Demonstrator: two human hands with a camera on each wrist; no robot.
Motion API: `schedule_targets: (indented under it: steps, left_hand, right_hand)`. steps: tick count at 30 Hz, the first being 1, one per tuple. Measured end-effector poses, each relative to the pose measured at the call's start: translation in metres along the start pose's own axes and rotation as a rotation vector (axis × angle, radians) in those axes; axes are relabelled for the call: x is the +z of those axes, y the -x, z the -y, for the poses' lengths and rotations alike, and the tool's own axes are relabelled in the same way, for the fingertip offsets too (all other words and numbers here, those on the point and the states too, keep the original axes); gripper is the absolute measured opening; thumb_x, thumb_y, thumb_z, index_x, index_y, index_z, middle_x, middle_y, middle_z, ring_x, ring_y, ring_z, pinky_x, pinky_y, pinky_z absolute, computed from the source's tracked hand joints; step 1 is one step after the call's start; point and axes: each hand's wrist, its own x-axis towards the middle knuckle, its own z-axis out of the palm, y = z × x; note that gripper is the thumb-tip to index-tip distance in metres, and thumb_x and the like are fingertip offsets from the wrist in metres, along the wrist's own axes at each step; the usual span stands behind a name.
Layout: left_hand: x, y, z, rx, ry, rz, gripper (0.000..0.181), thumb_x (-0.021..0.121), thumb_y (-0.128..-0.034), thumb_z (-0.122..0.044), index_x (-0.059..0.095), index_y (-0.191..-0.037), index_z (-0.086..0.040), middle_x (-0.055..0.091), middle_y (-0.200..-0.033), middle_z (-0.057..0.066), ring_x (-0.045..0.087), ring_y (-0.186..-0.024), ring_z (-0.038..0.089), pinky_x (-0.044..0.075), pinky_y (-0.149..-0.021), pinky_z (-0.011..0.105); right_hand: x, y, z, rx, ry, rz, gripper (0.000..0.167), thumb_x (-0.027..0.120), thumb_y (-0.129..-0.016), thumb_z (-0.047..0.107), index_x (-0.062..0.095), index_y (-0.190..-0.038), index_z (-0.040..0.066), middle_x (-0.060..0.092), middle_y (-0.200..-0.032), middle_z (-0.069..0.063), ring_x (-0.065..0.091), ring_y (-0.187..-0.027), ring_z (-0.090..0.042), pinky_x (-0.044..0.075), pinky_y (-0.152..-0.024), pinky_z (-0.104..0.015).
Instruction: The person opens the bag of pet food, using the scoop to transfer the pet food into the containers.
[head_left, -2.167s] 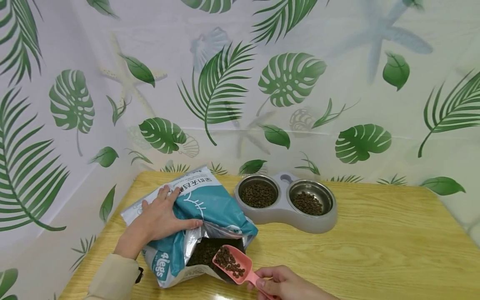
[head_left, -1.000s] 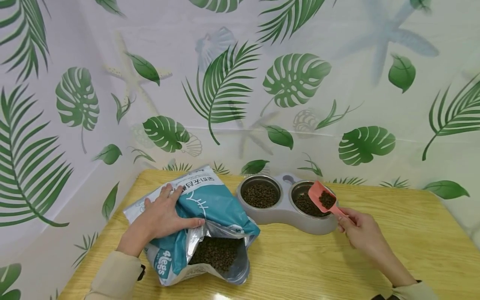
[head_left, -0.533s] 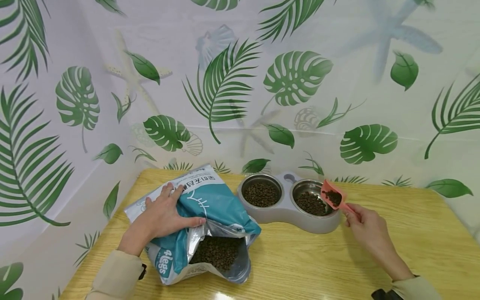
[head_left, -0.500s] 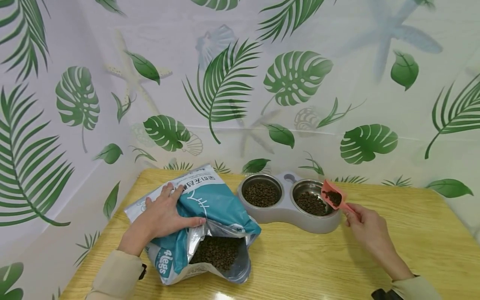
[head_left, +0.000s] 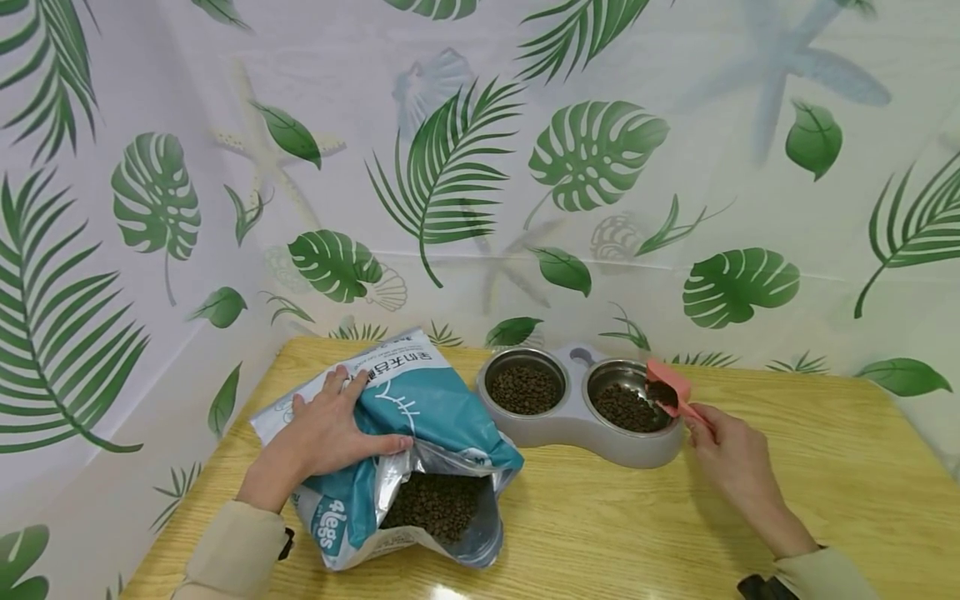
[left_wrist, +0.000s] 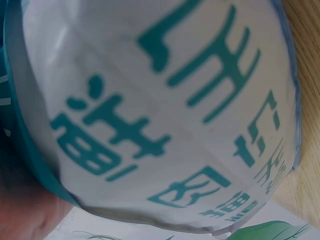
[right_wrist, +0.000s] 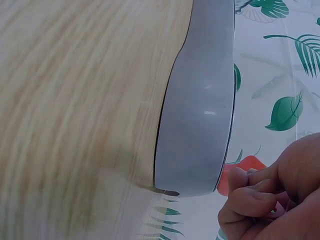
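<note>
My right hand (head_left: 731, 450) grips the handle of a pink scoop (head_left: 670, 383), which is tipped over the right rim of the right steel bowl (head_left: 627, 397). Some brown kibble (head_left: 662, 393) is still in the scoop, and more lies in that bowl. My left hand (head_left: 326, 429) rests with spread fingers on a teal and white pet food bag (head_left: 442, 408). Its open mouth faces the front and shows kibble (head_left: 435, 507) inside. In the left wrist view the bag's printed side (left_wrist: 150, 115) fills most of the picture. Curled fingers (right_wrist: 250, 200) show in the right wrist view.
A grey double-bowl stand (head_left: 570, 417) holds both bowls near the back of the wooden table (head_left: 600, 533). Kibble covers the bottom of the left bowl (head_left: 522, 382). A leaf-printed sheet (head_left: 465, 167) hangs behind and to the left.
The kibble-filled scoop has moved from the bag's mouth to the right bowl, then shifted to its right rim and tilted further. My left hand has stayed on the bag.
</note>
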Motion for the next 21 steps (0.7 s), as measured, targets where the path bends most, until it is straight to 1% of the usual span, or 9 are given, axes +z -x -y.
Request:
schedule_targets:
  steps: [6,9,11,13,14,17,20,21]
  left_hand:
    - [-0.001,0.0,0.0,0.0,0.0,0.004,0.128,0.06,-0.075,-0.089,0.022,-0.163,-0.004,0.018,-0.167,0.032,0.021,-0.154,0.052,0.014,-0.11,0.085]
    - [-0.001,0.0,-0.001,0.002,-0.001,0.002,0.128,0.06,-0.0751,-0.089,0.022,-0.163,-0.004,0.018,-0.167,0.032,0.021,-0.154,0.051,0.014,-0.11,0.085]
    - [-0.001,0.0,0.0,0.001,-0.001,0.0,0.128,0.06,-0.075,-0.089,0.022,-0.163,-0.004,0.018,-0.167,0.031,0.021,-0.154,0.051,0.014,-0.11,0.085]
    - [-0.001,0.0,-0.001,0.002,-0.004,-0.003,0.128,0.06,-0.0749,-0.089,0.022,-0.164,-0.004,0.018,-0.167,0.032,0.021,-0.154,0.051,0.014,-0.11,0.085]
    - [-0.001,0.0,0.0,0.002,-0.005,-0.004,0.128,0.06,-0.0748,-0.089,0.022,-0.164,-0.004,0.018,-0.167,0.031,0.021,-0.154,0.051,0.014,-0.11,0.085]
    - [-0.001,0.0,0.0,0.002,-0.009,-0.006,0.129,0.06,-0.0748,-0.089,0.022,-0.164,-0.004,0.018,-0.167,0.031,0.021,-0.154,0.051,0.014,-0.11,0.085]
    - [0.0,0.0,0.0,0.0,-0.009,-0.003,0.128,0.06,-0.0749,-0.089,0.022,-0.164,-0.004,0.018,-0.167,0.031,0.02,-0.155,0.051,0.014,-0.11,0.085]
    - [0.0,0.0,0.0,0.0,-0.008,-0.003,0.128,0.06,-0.0749,-0.089,0.022,-0.164,-0.004,0.018,-0.167,0.031,0.02,-0.154,0.051,0.014,-0.11,0.085]
  right_hand:
    - [0.005,-0.003,-0.001,-0.046,0.011,-0.008,0.026,0.058,-0.102,0.006,0.068,-0.119,-0.01,0.069,-0.076,-0.014,0.036,-0.051,-0.008,0.029,-0.048,-0.025]
    - [0.008,-0.003,0.0,-0.064,0.021,-0.024,0.026,0.06,-0.101,0.004,0.068,-0.121,-0.01,0.066,-0.073,-0.012,0.036,-0.053,-0.009,0.028,-0.05,-0.025]
    - [0.009,-0.004,0.001,-0.071,0.029,-0.027,0.026,0.061,-0.1,0.003,0.069,-0.121,-0.009,0.065,-0.071,-0.01,0.037,-0.055,-0.011,0.028,-0.052,-0.026]
    - [0.011,-0.005,0.004,-0.078,0.034,-0.018,0.025,0.061,-0.099,0.003,0.07,-0.119,-0.008,0.062,-0.071,-0.011,0.04,-0.058,-0.015,0.03,-0.054,-0.028]
    - [0.011,-0.005,0.005,-0.089,0.043,-0.015,0.024,0.062,-0.099,0.002,0.07,-0.119,-0.008,0.064,-0.072,-0.012,0.042,-0.06,-0.016,0.031,-0.055,-0.028]
    - [0.011,-0.003,0.008,-0.105,0.06,-0.006,0.024,0.062,-0.097,0.001,0.071,-0.118,-0.007,0.061,-0.071,-0.013,0.042,-0.06,-0.019,0.031,-0.054,-0.03]
    - [0.009,0.0,0.01,-0.127,0.093,-0.031,0.026,0.064,-0.095,-0.001,0.07,-0.12,-0.008,0.055,-0.068,-0.011,0.039,-0.058,-0.018,0.028,-0.053,-0.03]
    - [0.008,0.0,0.011,-0.122,0.089,-0.036,0.027,0.064,-0.096,-0.001,0.069,-0.121,-0.008,0.054,-0.068,-0.01,0.037,-0.057,-0.017,0.026,-0.052,-0.03]
